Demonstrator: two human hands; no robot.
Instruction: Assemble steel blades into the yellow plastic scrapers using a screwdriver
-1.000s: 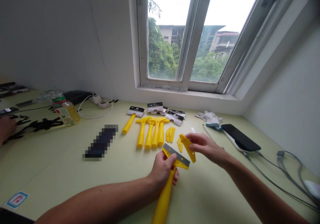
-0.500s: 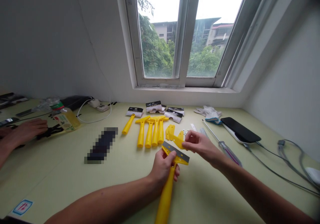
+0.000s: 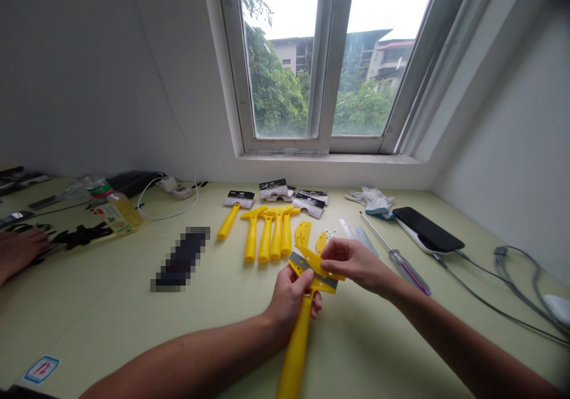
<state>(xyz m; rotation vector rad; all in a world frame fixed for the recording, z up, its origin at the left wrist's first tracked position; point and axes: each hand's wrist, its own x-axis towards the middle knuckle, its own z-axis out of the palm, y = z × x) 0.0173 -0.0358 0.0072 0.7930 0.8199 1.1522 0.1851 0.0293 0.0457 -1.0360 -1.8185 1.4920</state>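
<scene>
My left hand [image 3: 293, 297] is closed round the neck of a yellow scraper [image 3: 297, 342], its thumb pressing on the grey blade [image 3: 297, 260] that lies across the head. Between thumb and fingers, my right hand [image 3: 351, 260] pinches a yellow cover plate [image 3: 312, 259] with holes in it. This plate is held over the blade, at a slant to it; whether they touch I cannot tell. Just beyond my hands lie more yellow cover plates [image 3: 303, 233], a cluster of small nuts or screws [image 3: 330, 233] and loose blades [image 3: 365, 238].
Several yellow scraper handles [image 3: 252, 238] stand in a row ahead, before black-and-white cards [image 3: 273, 187]. To the right lie a screwdriver [image 3: 407, 268], gloves [image 3: 371, 199], a phone [image 3: 430, 230] and cables. At left are a bottle [image 3: 116, 212] and another person's hand [image 3: 22, 247].
My right hand has brought the cover plate down and nearer, over the scraper's blade. My left hand stays in place. The other person's hand has drawn back to the left.
</scene>
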